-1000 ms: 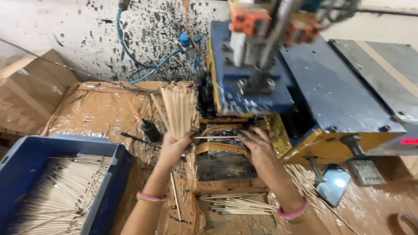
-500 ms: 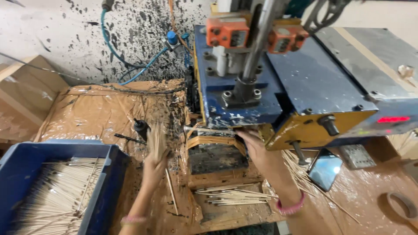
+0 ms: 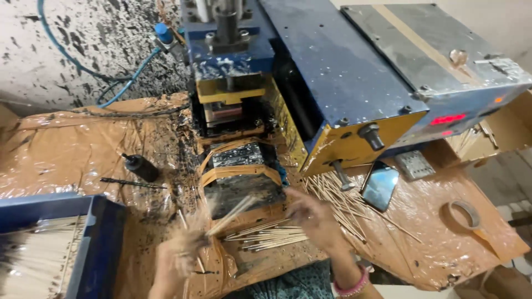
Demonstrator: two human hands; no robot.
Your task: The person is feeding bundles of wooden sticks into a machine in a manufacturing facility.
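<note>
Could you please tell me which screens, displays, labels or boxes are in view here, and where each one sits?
Red lit display: narrow glowing strip on the blue machine's front edge, right side.
Phone: dark glossy screen, lying flat below the machine's yellow panel.
Cardboard box: brown, open, far right, partly behind the machine.
Blue crate: bottom left, holding pale sticks.

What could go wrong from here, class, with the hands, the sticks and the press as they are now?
1. The left hand grips a blurred bunch of sticks; some could slip and scatter.
2. The right hand hovers by the loose sticks below the press; fingers could get too near its head.
3. The phone leans beside spattered plastic sheet; ink may soil it.
</note>
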